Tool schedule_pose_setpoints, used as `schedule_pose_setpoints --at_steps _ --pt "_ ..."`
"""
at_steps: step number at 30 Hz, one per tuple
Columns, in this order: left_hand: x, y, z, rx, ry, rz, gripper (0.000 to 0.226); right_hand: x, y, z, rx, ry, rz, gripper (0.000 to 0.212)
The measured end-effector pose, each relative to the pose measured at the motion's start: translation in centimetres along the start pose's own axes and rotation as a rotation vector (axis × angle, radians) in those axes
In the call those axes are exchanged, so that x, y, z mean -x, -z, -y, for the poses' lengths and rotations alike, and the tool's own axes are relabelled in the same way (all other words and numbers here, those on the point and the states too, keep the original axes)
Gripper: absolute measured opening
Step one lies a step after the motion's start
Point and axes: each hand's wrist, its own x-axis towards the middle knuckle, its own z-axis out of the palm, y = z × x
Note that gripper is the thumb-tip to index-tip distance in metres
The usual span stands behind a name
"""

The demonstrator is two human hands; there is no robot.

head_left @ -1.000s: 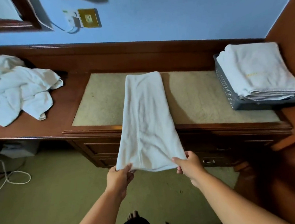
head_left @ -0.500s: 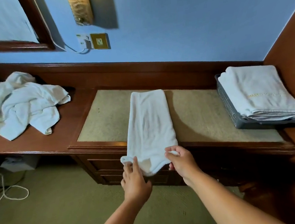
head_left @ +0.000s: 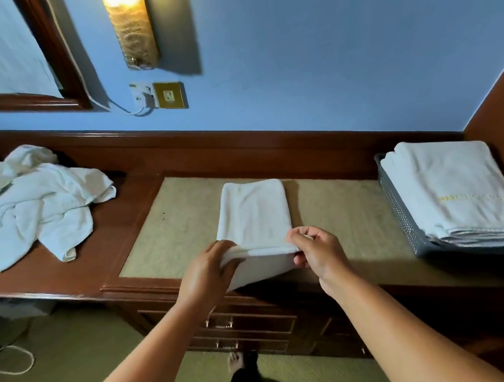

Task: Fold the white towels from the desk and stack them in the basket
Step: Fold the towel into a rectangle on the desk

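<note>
Towel (head_left: 253,215) end folded upward; left hand (head_left: 204,274), right hand (head_left: 316,249) pinch corners.

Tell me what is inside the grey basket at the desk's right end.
The grey basket holds a stack of folded white towels rising above its rim; the top one bears yellow lettering. The basket's floor and anything lower down are covered.
</note>
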Motion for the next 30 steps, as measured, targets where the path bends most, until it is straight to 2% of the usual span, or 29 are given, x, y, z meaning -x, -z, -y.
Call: schedule_pose_setpoints --at_steps 2,7,10,13,17,21,25,30 --pt "-3.3 0.0 0.2 -0.010 0.024 0.014 0.021 -2.7 -0.4 1.1 -0.006 0.006 -0.040 0.011" --pt "-11.5 0.4 1.9 -0.075 0.032 0.271 0.022 -9.4 -1.7 3.6 -0.031 -0.063 -0.148 0.010" --pt "-17.1 1.7 3.6 -0.053 0.003 0.455 0.023 -13.7 -2.3 5.2 -0.022 -0.125 -0.123 0.010" --pt "-23.4 2.5 5.2 -0.046 -0.048 0.519 0.025 -18.1 -3.1 6.3 0.001 -0.138 -0.093 0.015" --pt "-30.4 1.1 7.3 -0.075 -0.069 0.579 0.022 -22.6 -3.7 6.5 0.179 -0.096 -0.001 0.029" --pt "-34.5 -1.7 9.1 -0.086 -0.025 0.702 0.023 -26.6 -3.8 4.8 0.447 -0.055 0.003 0.024" --pt "-36.5 -4.7 11.0 -0.109 0.046 0.723 0.027 -31.3 -3.7 3.5 0.563 -0.085 0.029 0.008" --pt "-39.5 -9.2 14.2 -0.125 0.175 0.761 0.027 -38.6 -4.3 1.6 0.752 -0.124 0.106 0.016"
